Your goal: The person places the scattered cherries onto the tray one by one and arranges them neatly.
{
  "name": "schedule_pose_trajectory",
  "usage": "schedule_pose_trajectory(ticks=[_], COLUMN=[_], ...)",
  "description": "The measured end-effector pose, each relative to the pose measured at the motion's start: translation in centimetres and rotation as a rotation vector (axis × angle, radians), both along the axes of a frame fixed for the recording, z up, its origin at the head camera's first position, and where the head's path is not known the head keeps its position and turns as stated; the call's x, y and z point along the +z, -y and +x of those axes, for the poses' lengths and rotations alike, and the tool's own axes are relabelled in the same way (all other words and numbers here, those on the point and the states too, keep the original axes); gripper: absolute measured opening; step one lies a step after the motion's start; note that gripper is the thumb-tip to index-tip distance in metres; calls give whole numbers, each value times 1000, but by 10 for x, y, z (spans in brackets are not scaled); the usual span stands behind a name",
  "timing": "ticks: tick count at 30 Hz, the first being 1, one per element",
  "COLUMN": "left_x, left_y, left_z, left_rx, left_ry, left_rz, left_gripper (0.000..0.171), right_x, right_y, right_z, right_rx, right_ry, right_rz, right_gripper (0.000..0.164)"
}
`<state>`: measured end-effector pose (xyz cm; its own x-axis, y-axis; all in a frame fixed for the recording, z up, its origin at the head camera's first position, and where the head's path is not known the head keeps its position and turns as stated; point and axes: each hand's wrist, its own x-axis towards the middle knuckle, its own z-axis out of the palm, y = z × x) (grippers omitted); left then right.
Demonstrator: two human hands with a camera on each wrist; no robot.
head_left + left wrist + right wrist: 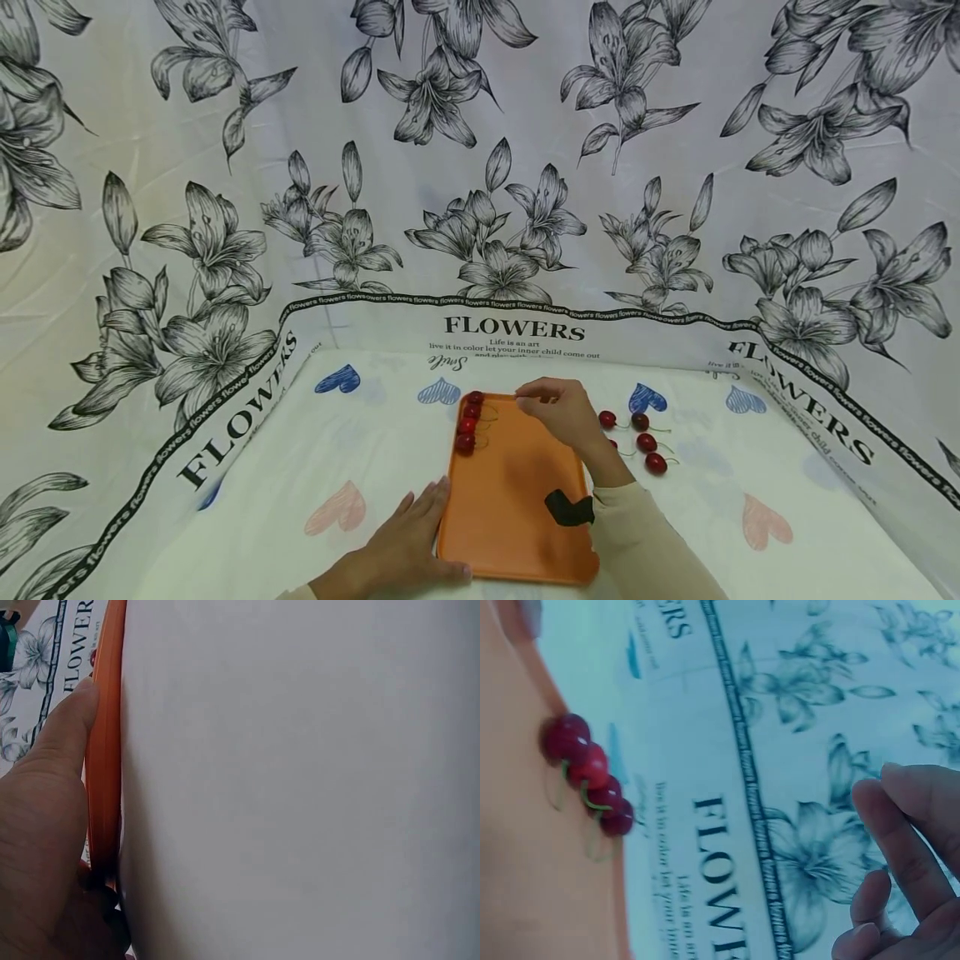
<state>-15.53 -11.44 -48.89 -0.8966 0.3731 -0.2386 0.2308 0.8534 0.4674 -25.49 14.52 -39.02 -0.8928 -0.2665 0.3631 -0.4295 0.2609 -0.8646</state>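
An orange tray [517,500] lies on the cloth, with several red cherries [467,425] in a row along its far left rim, stems pointing inward. My left hand [408,542] rests against the tray's near left side, fingers straight along the edge and thumb at the front rim. Over the tray's far right corner hovers my right hand [558,412], its fingers loosely bent. In the right wrist view nothing shows between the fingers [904,855] and thumb. The same cherry row [589,765] appears there at the tray edge.
More cherries [647,442] with stems lie on the cloth right of the tray, one partly hidden behind my right wrist. A flower-printed curtain [480,208] rises behind and at both sides. Black material [568,508] is at my right sleeve.
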Motion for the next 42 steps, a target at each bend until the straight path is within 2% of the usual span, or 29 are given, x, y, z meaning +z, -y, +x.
schedule_pose_trajectory(ticks=[4, 11, 16, 22, 26, 35, 38, 42], left_x=[0, -1, 0, 0, 0, -1, 0, 1], left_y=[0, 1, 1, 0, 1, 1, 0, -1], left_z=[1, 0, 0, 0, 1, 0, 1, 2], left_rx=[5, 2, -8, -6, -1, -19, -23, -14], left_ry=[9, 14, 5, 2, 5, -3, -12, -7], left_rz=[11, 5, 1, 4, 5, -3, -3, -4], left_gripper=[125, 125, 125, 124, 125, 125, 125, 125], right_x=[14, 33, 42, 48, 43, 13, 0, -25], right_y=[-17, -49, -70, -97, -119, -152, -161, -173], right_z=[10, 27, 36, 48, 52, 53, 50, 42], right_rx=[-42, -165, -258, -352, -416, -531, -585, -653], right_ry=[-71, -144, -207, -286, -290, -182, -130, -12], right_rz=[8, 63, 96, 54, -6, -91, -105, -88], right_gripper=[13, 13, 14, 15, 17, 22, 24, 30])
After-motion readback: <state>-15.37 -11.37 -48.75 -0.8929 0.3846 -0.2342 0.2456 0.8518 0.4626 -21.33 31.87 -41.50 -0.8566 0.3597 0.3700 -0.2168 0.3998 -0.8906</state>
